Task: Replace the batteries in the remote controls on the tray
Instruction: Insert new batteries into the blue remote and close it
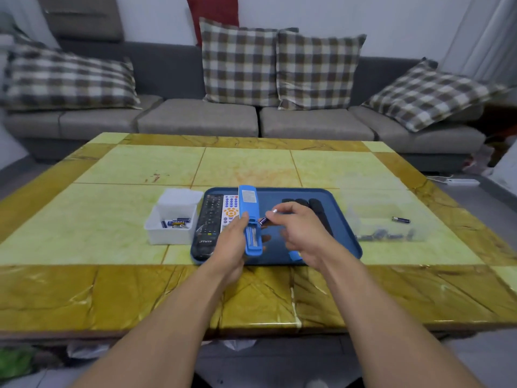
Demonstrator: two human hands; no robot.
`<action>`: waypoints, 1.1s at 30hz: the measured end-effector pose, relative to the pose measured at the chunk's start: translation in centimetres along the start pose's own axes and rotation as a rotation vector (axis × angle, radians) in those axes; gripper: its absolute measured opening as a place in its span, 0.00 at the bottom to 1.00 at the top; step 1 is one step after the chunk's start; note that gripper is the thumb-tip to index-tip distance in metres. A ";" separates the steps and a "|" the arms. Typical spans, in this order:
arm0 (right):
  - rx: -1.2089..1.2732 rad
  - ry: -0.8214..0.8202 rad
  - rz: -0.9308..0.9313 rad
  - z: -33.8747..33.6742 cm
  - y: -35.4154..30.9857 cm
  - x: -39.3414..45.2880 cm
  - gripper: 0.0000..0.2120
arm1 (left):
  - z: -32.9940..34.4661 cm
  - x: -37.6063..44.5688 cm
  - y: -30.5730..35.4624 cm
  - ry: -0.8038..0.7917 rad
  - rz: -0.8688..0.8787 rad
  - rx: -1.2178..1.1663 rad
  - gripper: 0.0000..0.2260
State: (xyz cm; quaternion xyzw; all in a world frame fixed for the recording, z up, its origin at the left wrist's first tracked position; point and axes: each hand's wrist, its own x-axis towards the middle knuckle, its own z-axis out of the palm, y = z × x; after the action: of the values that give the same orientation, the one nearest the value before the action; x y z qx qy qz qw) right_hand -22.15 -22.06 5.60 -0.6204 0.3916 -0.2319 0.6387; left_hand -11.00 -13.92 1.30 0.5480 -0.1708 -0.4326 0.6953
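Observation:
My left hand (232,242) grips a blue remote (247,208) above the blue tray (345,242), back side up, its battery compartment open. My right hand (300,229) pinches a small battery (265,219) just right of that compartment. A blue cover piece (294,256) lies on the tray under my right wrist. On the tray's left lie a black remote (208,219) and a white remote (230,210) with orange keys. Three black remotes (310,204) lie on the tray behind my right hand, partly hidden.
A white bin (170,231) with several batteries stands left of the tray, a smaller white box (179,200) behind it. A clear container (389,233) with dark batteries is on the right, a loose battery (400,219) beyond it. A sofa with checked cushions stands behind the table.

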 end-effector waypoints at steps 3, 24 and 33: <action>-0.244 0.068 -0.221 1.4 0.7 -0.1 0.08 | -0.2 0.0 -0.4 -0.020 -0.039 -0.066 0.12; -0.485 0.039 -0.321 -0.2 2.2 1.8 0.06 | 1.6 1.3 -1.8 -0.065 -0.149 -0.272 0.16; -0.701 0.140 -0.322 0.3 1.9 2.0 0.12 | 1.4 0.9 -1.5 -0.111 -0.186 -0.396 0.15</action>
State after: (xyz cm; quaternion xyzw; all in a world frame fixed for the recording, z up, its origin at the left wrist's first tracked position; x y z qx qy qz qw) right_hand -21.11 -23.20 3.30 -0.8372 0.3872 -0.2233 0.3152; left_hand -12.06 -15.54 0.22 0.3899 -0.0692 -0.5493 0.7359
